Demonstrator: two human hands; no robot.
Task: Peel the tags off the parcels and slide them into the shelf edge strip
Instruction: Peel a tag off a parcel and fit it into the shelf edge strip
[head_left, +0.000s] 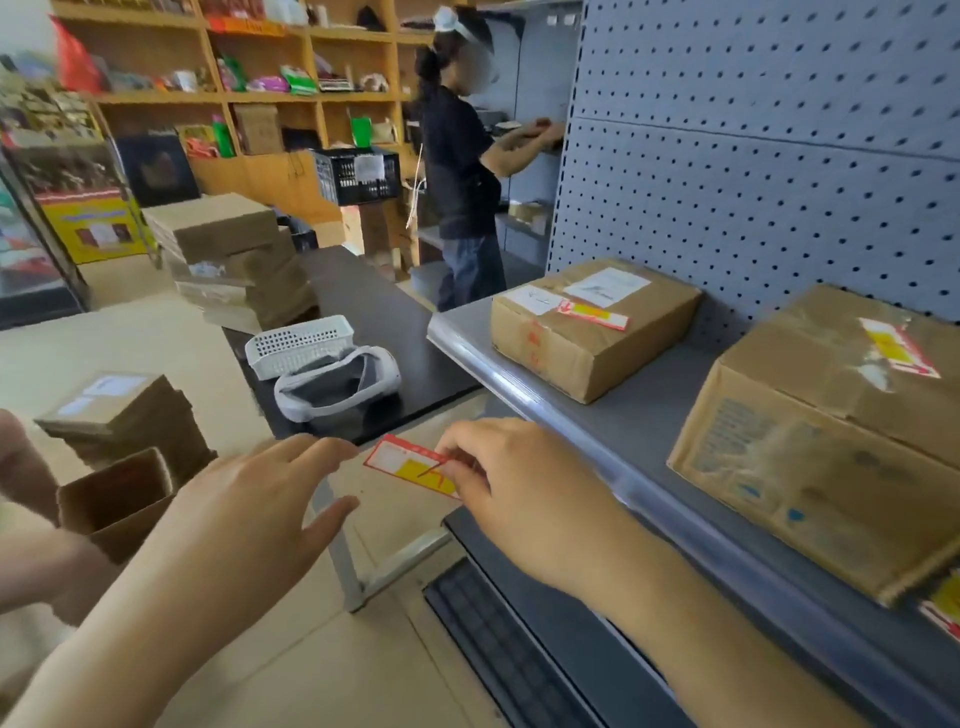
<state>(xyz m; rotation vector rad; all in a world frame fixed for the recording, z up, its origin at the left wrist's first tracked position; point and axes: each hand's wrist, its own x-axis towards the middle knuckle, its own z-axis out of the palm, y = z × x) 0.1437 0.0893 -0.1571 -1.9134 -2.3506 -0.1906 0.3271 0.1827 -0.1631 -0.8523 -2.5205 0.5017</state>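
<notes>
Both hands hover in front of the grey shelf, below its front edge. Right hand (511, 480) pinches one end of a red-and-yellow tag (413, 466) between thumb and fingertips, so most of the tag sticks out to the left, free and flat; that hold seems chosen so the loose end can lead into the clear edge strip (524, 392) that runs along the shelf's front edge just above it. Left hand (270, 506) is spread with fingers straight and holds nothing; it floats just left of the tag's free end without touching it, probably ready to steady or guide that end. The tag is off its parcel and not yet in the strip, so the step in hand looks like the sliding in. On the shelf, the far parcel (587, 327) sits close to the front edge near the shelf's left corner, with another red-and-yellow tag (595, 313) stuck on its top face, and the near parcel (826, 441) sits further right, also close to the front edge, with its own tag (898, 345) on top. Both tags face up and near the front, easy to reach for peeling. A second person (462, 161) works at a shelf further back.
</notes>
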